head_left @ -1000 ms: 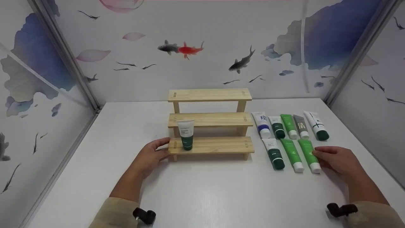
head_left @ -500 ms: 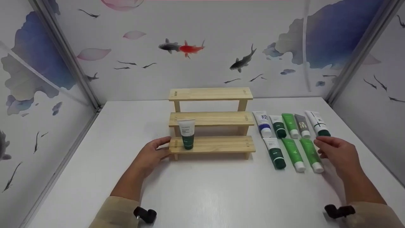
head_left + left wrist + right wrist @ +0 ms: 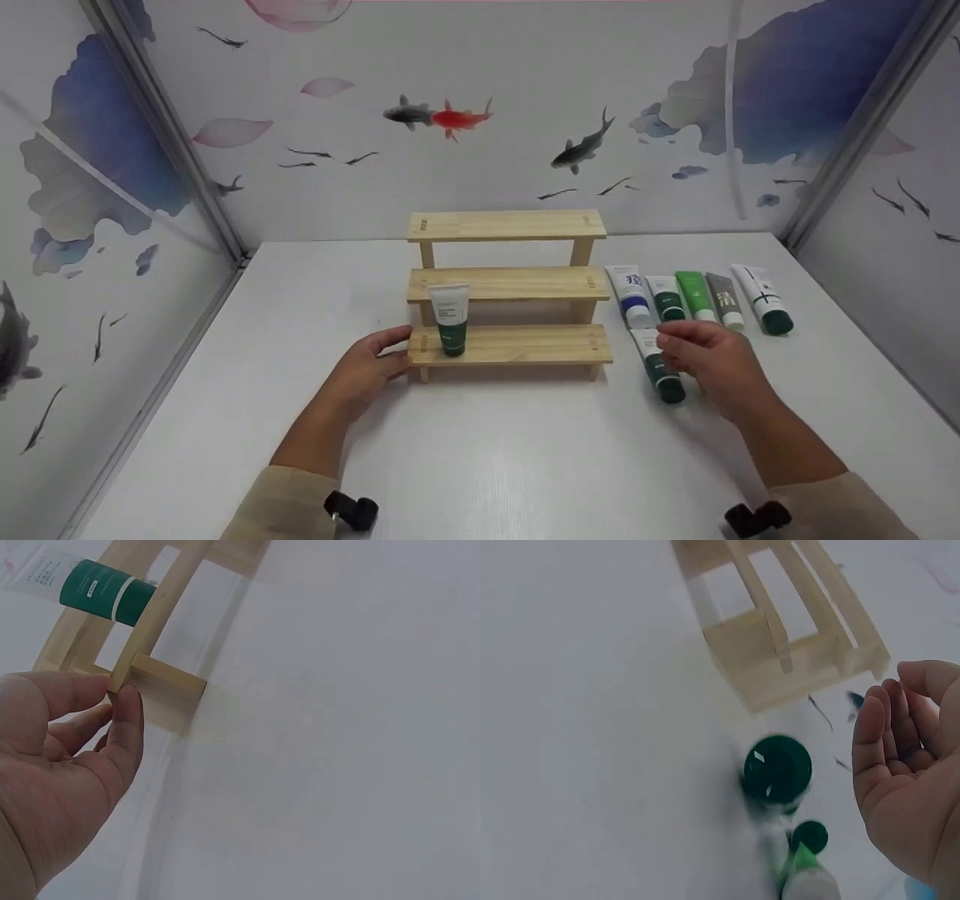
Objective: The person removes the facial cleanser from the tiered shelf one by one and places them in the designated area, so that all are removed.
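Note:
At the left end of a three-tier wooden stand [image 3: 525, 349], my left hand [image 3: 367, 371] pinches the lowest shelf between thumb and fingers, as the left wrist view [image 3: 67, 757] shows up close. A white and dark green squeeze tube [image 3: 451, 319] stands upright on its cap on that shelf. My right hand [image 3: 716, 367] is over the tubes lying right of the stand, nearest a white and dark green tube [image 3: 664, 379]. Its fingers are loosely bent with nothing between them in the right wrist view. It covers the green tubes of the front row in the head view.
Behind the right hand lies a row of tubes: a white and blue one [image 3: 628, 292], a white and dark green one [image 3: 666, 296], a green one [image 3: 694, 292], a grey one [image 3: 724, 300] and a larger white one [image 3: 763, 300]. Printed panels [image 3: 510, 172] enclose the white table [image 3: 487, 457].
My right hand has moved left from the outermost green tube, across the front row to the white and dark green tube. The left hand stays on the stand; the view shifts slightly.

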The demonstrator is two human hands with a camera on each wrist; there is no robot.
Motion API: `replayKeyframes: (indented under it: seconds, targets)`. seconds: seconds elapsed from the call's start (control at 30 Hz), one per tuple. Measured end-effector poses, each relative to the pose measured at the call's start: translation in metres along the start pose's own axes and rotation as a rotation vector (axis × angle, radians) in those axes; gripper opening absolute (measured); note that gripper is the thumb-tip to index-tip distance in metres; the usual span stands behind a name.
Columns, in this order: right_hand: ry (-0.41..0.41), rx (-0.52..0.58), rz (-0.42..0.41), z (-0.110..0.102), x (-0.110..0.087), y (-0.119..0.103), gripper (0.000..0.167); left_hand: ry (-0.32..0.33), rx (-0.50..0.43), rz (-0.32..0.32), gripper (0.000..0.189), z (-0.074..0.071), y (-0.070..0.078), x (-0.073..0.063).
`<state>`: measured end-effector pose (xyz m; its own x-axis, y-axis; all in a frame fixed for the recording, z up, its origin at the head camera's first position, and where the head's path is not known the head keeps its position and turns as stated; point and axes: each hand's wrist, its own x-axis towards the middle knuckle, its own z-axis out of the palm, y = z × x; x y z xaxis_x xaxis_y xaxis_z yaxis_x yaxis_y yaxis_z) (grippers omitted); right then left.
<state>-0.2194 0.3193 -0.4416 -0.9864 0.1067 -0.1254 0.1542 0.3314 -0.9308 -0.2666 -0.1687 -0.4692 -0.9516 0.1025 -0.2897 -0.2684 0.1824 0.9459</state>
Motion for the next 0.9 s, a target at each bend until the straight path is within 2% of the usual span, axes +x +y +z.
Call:
replayKeyframes:
  seconds: [0.2, 0.5, 0.73, 0.9]
  targets:
    - [-0.091, 0.052, -0.055, 0.041, -0.002, -0.027, 0.034, -0.010, -0.002, 0.007, 0.053, -0.001, 0.002, 0.000]
    - [-0.222, 0.169, -0.200, 0.095, 0.001, -0.051, 0.021, -0.004, 0.004, -0.010, 0.053, 0.000, 0.000, 0.000]
    - [-0.293, 0.213, -0.217, 0.130, 0.008, -0.062, 0.024, -0.013, 0.005, 0.009, 0.053, 0.000, -0.001, -0.001]
    - [-0.292, 0.211, -0.209, 0.151, 0.014, -0.068, 0.026, -0.022, -0.004, 0.023, 0.052, 0.000, 0.000, -0.001]
